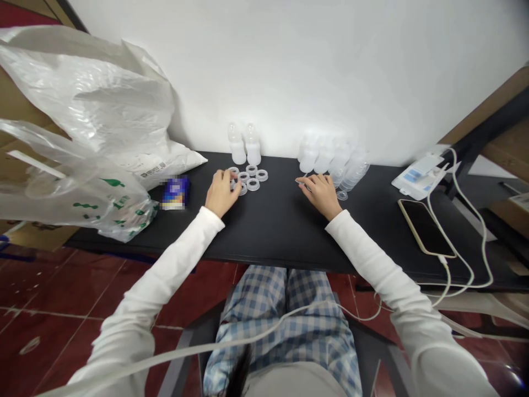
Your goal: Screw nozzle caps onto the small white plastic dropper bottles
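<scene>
My left hand is at the left side of a loose cluster of white bottle collar rings, thumb and forefinger apart around the nearest ones. Whether it grips a ring is not clear. My right hand is over the table in front of a group of frosted baby bottles, fingers stretched out and apart, with nothing plainly held. A stack of clear domed caps leans beside those bottles, partly behind my fingers. Two bottles with clear domed tops stand upright behind the rings.
Plastic bags bulge over the table's left end, beside a small blue packet. On the right lie a phone on a charging cable and a white-and-blue package. A white wall borders the black table. A cable crosses my lap.
</scene>
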